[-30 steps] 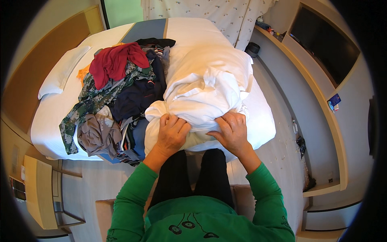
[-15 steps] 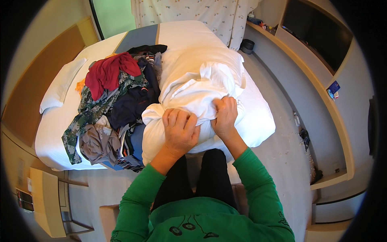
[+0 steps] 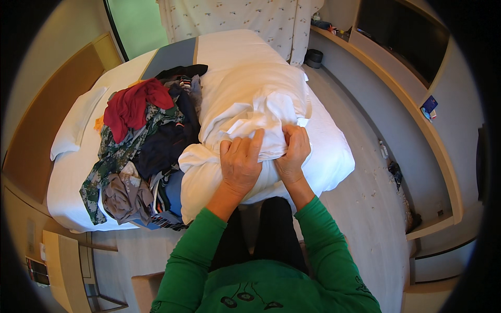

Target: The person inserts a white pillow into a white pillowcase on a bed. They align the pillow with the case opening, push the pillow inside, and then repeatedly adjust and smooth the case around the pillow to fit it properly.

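A bunched white duvet cover [image 3: 235,119] lies in loose folds over the near right part of the bed [image 3: 334,148]. My right hand [image 3: 293,152] is closed on an edge of it, the fingers pinched together. Just left of that, my left hand [image 3: 240,163] also grips the cloth, its fingers bent with the index finger reaching toward the right hand. Fabric inside both grips is mostly hidden by the fingers. Puffy white bedding bulges below and to the left of my hands.
Left of the bedding is a heap of clothes: a red garment [image 3: 136,104], a camouflage jacket [image 3: 112,151] and a brown shirt [image 3: 127,194]. A pillow [image 3: 78,125] lies farther left. A long shelf [image 3: 396,88] runs along the right wall under a television [image 3: 402,36].
My hands have drawn closer together, the left one moving right along the cloth. Its index finger has straightened. The folds between my hands have shifted, and the whole view has tilted slightly.
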### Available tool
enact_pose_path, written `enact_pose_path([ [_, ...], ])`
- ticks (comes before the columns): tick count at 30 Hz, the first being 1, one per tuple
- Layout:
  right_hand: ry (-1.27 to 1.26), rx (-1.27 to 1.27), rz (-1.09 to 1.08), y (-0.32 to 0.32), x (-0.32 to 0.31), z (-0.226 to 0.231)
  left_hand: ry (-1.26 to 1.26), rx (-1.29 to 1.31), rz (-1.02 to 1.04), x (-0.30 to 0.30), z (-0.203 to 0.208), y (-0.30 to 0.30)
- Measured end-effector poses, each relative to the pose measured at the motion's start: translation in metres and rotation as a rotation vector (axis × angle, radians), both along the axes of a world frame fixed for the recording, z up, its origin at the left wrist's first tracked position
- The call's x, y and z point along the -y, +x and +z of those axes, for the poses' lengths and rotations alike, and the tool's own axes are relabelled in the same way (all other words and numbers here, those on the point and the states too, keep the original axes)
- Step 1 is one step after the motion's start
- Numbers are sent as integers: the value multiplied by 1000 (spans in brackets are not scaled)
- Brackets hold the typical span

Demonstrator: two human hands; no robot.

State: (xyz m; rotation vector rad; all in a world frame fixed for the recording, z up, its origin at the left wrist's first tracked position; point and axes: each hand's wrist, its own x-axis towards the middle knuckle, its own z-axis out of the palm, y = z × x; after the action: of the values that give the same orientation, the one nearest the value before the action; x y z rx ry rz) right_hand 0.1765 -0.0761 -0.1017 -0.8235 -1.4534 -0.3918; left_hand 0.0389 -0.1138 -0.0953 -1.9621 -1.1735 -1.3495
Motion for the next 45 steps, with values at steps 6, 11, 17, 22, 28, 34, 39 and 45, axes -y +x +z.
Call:
enact_pose_path([
  [6, 173, 165, 22, 10, 3, -6, 25, -74, 2, -5, 4, -2],
  [11, 187, 279, -54, 16, 14, -12, 162, -89, 59, -11, 0, -4],
  [17, 233, 113, 54, 11, 2, -17, 173, -138, 1, -20, -1, -5],
  [22, 87, 34, 90, 4, 0, -18, 124, -128, -22, -21, -1, -6],
  [28, 57, 76, -30, 0, 1, -6, 110, -113, -24, -23, -1, -6],
  [34, -94, -267, 47, -12, -2, 4, 176, -109, -58, -22, -4, -9],
  [39, -344, -137, 22, -1, 6, -4, 165, -114, -85, -21, -10, -9],
  [45, -294, -96, 87, 6, 1, -5, 234, -92, -108, -20, -10, -5],
])
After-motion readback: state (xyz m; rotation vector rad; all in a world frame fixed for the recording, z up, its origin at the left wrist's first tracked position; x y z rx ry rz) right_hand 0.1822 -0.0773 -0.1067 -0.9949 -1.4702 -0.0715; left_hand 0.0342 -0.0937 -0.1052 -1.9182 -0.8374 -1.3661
